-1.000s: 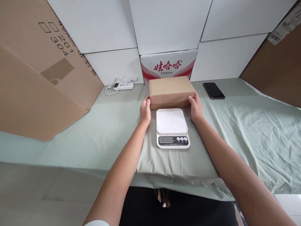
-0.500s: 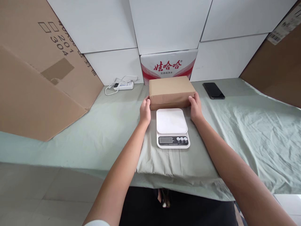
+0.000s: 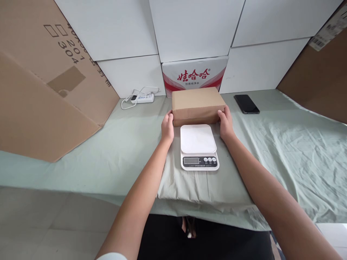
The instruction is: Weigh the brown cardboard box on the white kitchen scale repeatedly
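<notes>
A small brown cardboard box [image 3: 197, 99] lies behind a white digital kitchen scale [image 3: 197, 139] on the green cloth. My left hand [image 3: 167, 127] grips the box's left end, thumb toward the front corner. At the right end my right hand [image 3: 226, 122] is closed on the box, its thumb on the front face and the other fingers around the side, partly hidden. Nothing rests on the scale's plate, and its display looks blank. The scale sits between my wrists, just in front of the box.
Behind the small box stands a white and red carton [image 3: 193, 74] against white panels. A white power strip [image 3: 142, 98] with a cable lies back left, a black phone [image 3: 246, 104] back right. Large cardboard pieces stand left [image 3: 54, 108] and right [image 3: 317, 79]. The cloth [image 3: 130, 159] hangs over the front edge.
</notes>
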A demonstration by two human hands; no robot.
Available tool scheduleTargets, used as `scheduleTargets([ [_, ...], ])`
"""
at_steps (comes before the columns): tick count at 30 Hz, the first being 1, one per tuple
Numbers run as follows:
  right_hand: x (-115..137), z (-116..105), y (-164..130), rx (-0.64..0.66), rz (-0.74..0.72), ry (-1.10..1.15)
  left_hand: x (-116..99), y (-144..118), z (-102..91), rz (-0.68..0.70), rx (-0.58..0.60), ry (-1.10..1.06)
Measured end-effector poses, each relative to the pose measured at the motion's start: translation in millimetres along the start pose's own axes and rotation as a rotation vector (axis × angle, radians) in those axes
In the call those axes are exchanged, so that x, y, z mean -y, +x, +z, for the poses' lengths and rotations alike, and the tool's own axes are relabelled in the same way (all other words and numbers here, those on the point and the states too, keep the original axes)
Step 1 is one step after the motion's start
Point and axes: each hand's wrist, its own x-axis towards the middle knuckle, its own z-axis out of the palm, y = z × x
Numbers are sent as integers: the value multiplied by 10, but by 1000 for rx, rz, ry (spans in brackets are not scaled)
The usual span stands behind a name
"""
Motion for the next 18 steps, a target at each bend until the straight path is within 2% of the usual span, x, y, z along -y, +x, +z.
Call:
scheduleTargets([
  [11, -22, -22, 8, 15, 1, 16, -23, -9, 11, -2, 3, 2],
  [18, -138, -55, 6, 62, -63, -92, -42, -19, 6, -1, 29, -5],
])
